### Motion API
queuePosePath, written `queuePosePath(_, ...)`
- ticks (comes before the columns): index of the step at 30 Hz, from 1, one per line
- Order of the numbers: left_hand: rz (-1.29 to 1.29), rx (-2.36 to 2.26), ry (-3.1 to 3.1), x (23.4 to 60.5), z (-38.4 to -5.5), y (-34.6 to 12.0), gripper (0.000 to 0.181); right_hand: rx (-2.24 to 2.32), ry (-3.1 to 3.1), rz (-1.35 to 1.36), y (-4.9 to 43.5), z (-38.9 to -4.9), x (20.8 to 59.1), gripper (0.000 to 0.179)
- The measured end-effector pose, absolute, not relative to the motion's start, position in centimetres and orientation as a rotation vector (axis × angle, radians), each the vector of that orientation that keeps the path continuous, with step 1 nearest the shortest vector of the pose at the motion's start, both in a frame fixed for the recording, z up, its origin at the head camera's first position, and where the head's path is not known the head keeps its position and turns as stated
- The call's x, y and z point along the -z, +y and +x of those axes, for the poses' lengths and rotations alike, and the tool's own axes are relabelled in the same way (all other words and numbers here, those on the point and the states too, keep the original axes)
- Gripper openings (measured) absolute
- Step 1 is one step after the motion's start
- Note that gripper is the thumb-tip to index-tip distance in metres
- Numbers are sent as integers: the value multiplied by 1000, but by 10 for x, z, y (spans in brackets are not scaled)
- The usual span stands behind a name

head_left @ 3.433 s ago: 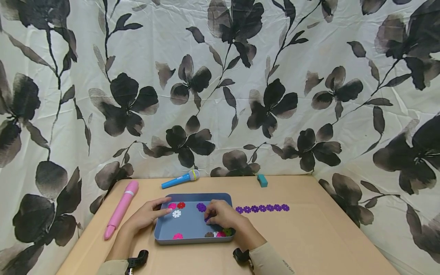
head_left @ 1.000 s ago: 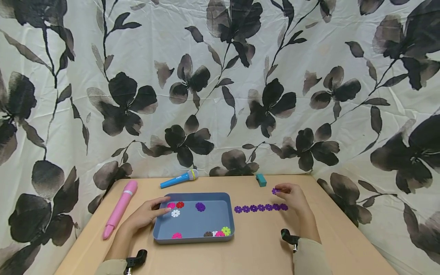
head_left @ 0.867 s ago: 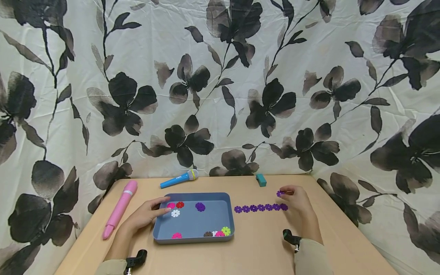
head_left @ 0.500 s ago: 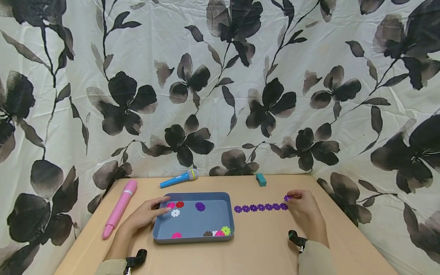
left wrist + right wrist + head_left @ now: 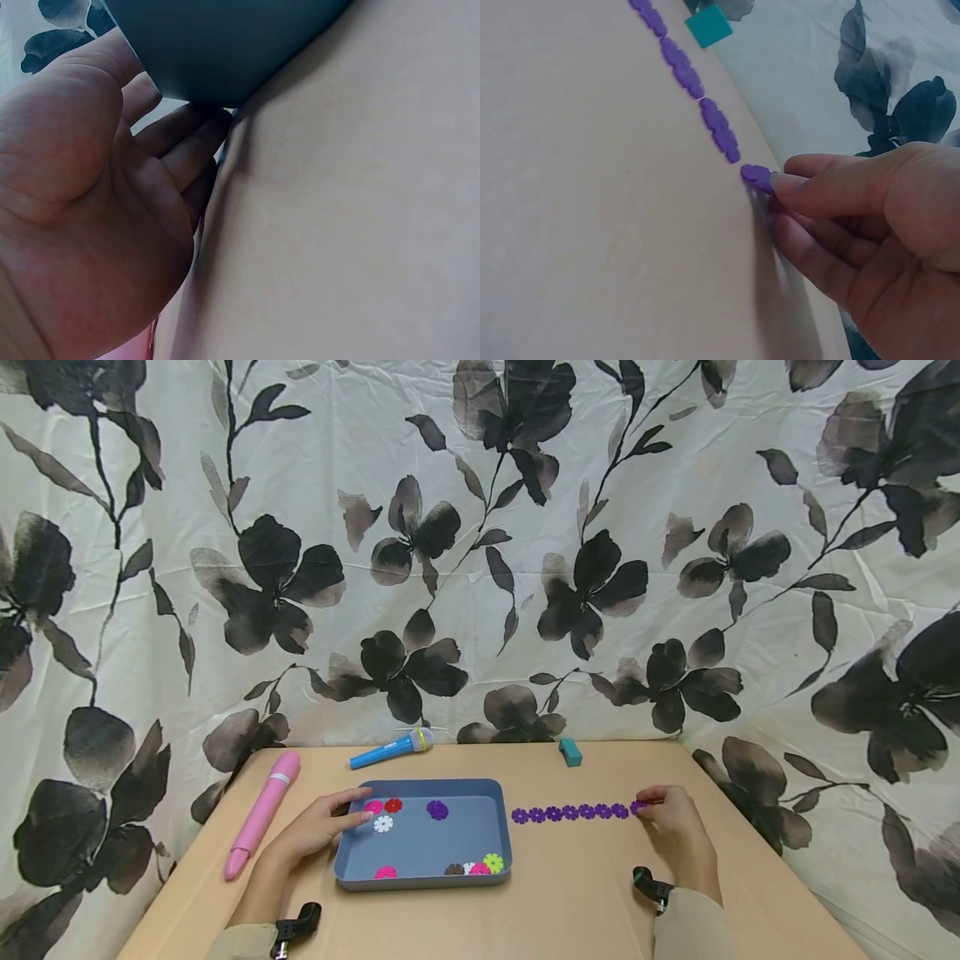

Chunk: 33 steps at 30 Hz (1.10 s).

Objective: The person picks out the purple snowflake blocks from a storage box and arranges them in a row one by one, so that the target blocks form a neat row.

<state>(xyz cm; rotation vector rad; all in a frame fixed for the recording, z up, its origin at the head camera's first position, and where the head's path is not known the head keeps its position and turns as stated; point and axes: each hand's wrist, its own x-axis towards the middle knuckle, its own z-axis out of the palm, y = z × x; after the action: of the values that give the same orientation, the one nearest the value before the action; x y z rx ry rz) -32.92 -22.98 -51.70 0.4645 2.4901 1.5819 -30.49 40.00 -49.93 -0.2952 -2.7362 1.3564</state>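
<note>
My right hand (image 5: pixel 681 828) pinches a purple flower-shaped piece (image 5: pixel 757 178) between thumb and fingers. It is at the right end of a row of purple flower pieces (image 5: pixel 570 812) on the table, with a small gap between it and the last one in the right wrist view. At the left side of a shallow blue-grey tray (image 5: pixel 412 852), my left hand (image 5: pixel 318 827) grips the rim; in the left wrist view several fingertips are tucked low against the tray wall (image 5: pixel 217 52). Inside the tray lie one purple flower piece (image 5: pixel 437 810) and several others in pink, red, white, brown and yellow-green.
A pink stick-shaped thing (image 5: pixel 262 817) lies along the table's left side. Behind the tray is a blue toy microphone (image 5: pixel 390 749). A teal block (image 5: pixel 570 752) stands near the back edge, before a floral cloth (image 5: pixel 510 610).
My right hand has taken a purple flower piece out of the tray, carried it right, and lowered it to the row's right end. My left hand stays at the tray.
</note>
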Motion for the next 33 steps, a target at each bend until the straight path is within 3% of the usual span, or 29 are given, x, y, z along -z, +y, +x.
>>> queuePosePath(10,453,-1564,2504,518,-331,-230,63,-1290,-2762,-336,395,-309,502,32)
queuePosePath(18,423,-1576,2487,522,-330,-230,61,-1318,-2627,-92,369,-318,492,32)
queuePosePath(33,440,-1546,2502,517,-329,-229,62,-1508,-2485,312,255,-340,469,23)
